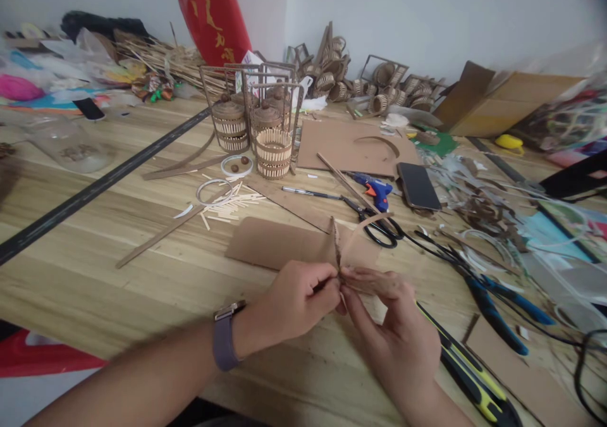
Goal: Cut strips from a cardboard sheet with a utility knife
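Both hands meet over the table near the front middle. My left hand (301, 300), with a watch at the wrist, pinches the lower end of a thin brown cardboard strip (337, 243). My right hand (398, 326) is closed on the same brown piece from the right, fingertips touching those of the left. The strip rises upright and a lighter part curls off to the right. Fingers hide the gripped part. Just behind the hands lies a flat cardboard piece (275, 243). Black scissors (384, 229) rest behind the right hand.
Small wooden-stick buckets (274, 154) stand at the back middle, beside tape rings (214, 191) and scattered sticks (227, 205). A blue glue gun (377, 188), phone (420, 186), pliers (493, 307) and yellow-black cutter (469, 370) lie to the right.
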A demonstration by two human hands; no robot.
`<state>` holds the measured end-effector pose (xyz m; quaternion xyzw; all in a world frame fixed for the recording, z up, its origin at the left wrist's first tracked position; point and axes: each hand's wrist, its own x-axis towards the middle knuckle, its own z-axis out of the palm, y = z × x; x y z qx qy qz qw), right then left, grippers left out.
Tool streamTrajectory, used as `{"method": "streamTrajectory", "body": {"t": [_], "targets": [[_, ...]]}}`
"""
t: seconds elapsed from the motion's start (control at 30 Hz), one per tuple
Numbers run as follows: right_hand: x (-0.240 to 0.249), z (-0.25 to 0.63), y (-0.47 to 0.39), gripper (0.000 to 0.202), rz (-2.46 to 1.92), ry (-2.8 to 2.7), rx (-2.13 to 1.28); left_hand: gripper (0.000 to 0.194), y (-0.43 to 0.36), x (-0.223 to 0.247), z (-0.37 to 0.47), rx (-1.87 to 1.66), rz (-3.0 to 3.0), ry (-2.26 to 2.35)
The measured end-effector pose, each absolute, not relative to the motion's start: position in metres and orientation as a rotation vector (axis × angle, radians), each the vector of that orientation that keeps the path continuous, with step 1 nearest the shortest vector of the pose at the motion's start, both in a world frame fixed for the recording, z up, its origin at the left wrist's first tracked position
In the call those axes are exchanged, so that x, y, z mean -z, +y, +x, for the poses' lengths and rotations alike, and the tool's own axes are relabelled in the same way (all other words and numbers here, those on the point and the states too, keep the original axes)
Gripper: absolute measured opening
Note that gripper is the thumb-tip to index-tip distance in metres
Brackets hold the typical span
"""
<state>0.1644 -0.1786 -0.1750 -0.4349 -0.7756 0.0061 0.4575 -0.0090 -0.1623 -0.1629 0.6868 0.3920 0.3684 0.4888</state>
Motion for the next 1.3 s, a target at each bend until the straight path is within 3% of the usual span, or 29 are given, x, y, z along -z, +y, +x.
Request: {"method": "streamTrajectory", "body": {"t": [0.47,0.77,0.93,1.13,1.3], "targets": [[0.171,0.171,-0.164,0.008,-1.053,-1.424,-0.743,0.031,-0.160,0.161,-0.011,-0.823,1.816,0.886],[0.160,0.185,-0.150,0.013,-0.989,-1.107,-0.704,0.018,-0.158,0.169,-0.005,-0.820,1.455,1.004],[0.153,0.185,-0.157,0.006,-0.935,-1.204,-0.447,0.025,-0.159,0.172,-0.004,-0.838,1.415,1.070],[0.142,0.200,-0.168,0.026,-0.869,-1.436,0.054,0.035,-0.155,0.174,-0.002,-0.887,1.263,1.002],[0.114,0.224,-0.176,0.024,-0.893,-1.393,0.444,0.050,-0.155,0.174,-0.001,-0.891,1.265,1.036]]}}
